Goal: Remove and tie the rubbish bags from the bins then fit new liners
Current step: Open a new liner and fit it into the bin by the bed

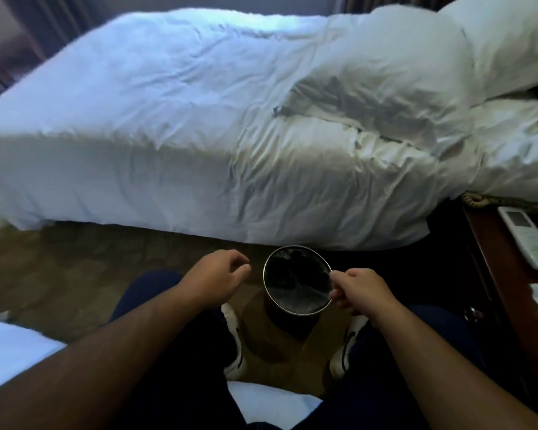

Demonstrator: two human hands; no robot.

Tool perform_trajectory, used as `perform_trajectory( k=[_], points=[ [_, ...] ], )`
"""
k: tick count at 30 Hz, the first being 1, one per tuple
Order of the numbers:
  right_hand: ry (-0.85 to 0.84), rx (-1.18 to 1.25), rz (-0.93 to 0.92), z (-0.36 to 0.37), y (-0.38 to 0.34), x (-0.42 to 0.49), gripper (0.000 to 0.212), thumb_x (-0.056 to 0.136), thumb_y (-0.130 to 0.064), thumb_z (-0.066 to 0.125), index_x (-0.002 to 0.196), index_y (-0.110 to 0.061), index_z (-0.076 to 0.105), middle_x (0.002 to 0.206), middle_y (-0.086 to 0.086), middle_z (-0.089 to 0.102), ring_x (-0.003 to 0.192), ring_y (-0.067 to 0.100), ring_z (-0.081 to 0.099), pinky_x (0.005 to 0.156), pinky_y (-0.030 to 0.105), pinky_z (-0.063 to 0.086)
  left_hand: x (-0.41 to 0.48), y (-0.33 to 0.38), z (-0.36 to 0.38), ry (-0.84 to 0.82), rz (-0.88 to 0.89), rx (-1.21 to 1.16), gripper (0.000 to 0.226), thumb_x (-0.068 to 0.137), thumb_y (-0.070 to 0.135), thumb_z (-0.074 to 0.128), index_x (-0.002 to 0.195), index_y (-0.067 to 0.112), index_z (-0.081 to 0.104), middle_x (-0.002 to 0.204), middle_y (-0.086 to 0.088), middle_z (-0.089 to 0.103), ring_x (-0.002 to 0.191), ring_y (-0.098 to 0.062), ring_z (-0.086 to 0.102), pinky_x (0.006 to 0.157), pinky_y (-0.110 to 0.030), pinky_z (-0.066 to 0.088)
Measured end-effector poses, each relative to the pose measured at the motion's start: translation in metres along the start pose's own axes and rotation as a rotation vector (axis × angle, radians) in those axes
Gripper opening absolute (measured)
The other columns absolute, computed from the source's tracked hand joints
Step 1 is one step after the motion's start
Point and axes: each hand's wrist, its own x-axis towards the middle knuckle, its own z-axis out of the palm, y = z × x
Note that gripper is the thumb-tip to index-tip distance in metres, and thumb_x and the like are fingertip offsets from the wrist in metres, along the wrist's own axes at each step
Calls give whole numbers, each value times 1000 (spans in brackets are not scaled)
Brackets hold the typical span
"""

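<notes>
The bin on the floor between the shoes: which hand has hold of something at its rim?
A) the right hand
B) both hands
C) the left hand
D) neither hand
A: the right hand pinches the black liner at the right side of the bin rim, while the left hand hovers apart from it, holding nothing.

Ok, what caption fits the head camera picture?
Right hand pinches the black liner at the bin rim; left hand hovers open beside it.
</notes>
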Motion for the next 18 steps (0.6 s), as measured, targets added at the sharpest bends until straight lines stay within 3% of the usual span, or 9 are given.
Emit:
perform_trajectory(
  k=[9,15,18],
  points=[
    [85,21,-157,-6,-17,-49,30,91,-36,70,80,-7,66,75,7,76,63,20,67,57,30,51,-44,-8,-9,237,1,-52,23,95,42,59,113,29,65,103,13,64,88,0,58,73,-22,48],
    [170,15,-189,-13,-27,-69,32,90,-36,71,81,-6,67,73,5,76,65,19,69,58,30,52,-39,-24,-18,241,-35,-124,24,93,48,60,102,26,66,93,11,64,82,-1,58,62,-20,43],
    [188,8,-186,-14,-28,-70,32,90,-38,71,79,-8,67,73,4,76,67,19,70,59,31,52,-33,-29,-17,250,-53,-152,27,92,52,60,95,26,66,90,9,65,81,-3,58,66,-25,50]
  ],
)
